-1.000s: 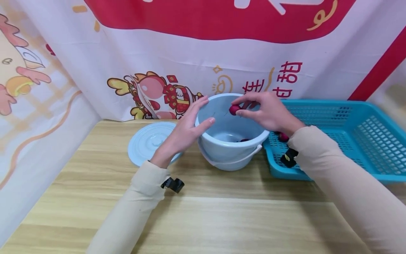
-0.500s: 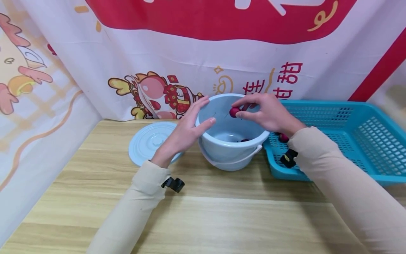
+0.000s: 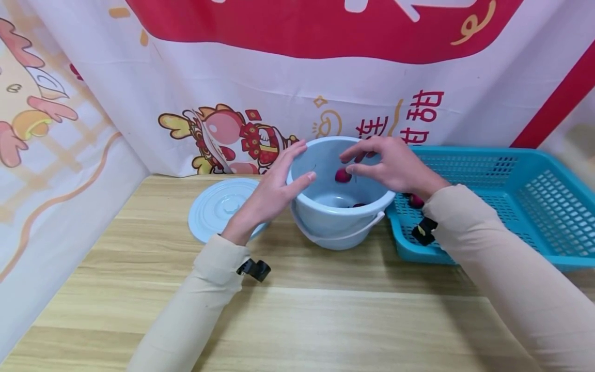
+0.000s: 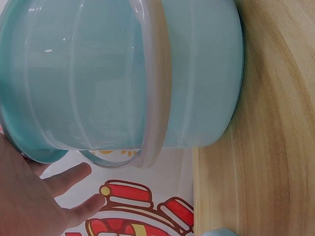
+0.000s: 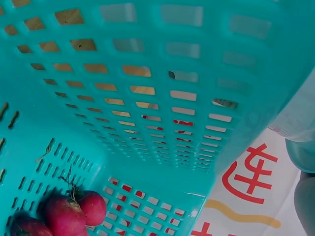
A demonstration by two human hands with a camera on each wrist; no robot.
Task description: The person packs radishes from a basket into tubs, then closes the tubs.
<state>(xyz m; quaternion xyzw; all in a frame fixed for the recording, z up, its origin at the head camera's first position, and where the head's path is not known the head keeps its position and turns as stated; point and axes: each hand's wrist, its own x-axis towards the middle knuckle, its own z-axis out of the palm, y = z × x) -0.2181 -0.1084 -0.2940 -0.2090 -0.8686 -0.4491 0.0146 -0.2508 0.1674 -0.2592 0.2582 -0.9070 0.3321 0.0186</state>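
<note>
A light blue bucket (image 3: 332, 227) with a pale handle stands upright. My left hand (image 3: 271, 188) rests at its left rim, fingers extended; in the left wrist view the fingers (image 4: 74, 179) spread beside the bucket wall. Over the right rim reaches my right hand (image 3: 388, 163), thumb and fingers apart with nothing between them. Just below the fingertips, a red radish (image 3: 343, 175) is in mid-air inside the bucket. Another dark red radish (image 3: 359, 205) lies at the bottom, mostly hidden by the rim.
A teal slotted basket (image 3: 492, 258) stands right of the bucket; several radishes (image 5: 66, 216) lie in its corner, mostly hidden by the right arm in the head view. A blue lid (image 3: 209, 212) lies left on the wooden table (image 3: 297, 330). A printed cloth (image 3: 260, 72) hangs behind.
The radish was pinched in my right hand; the fingers have let go and it has dropped a little lower inside the bucket. My left hand has not moved.
</note>
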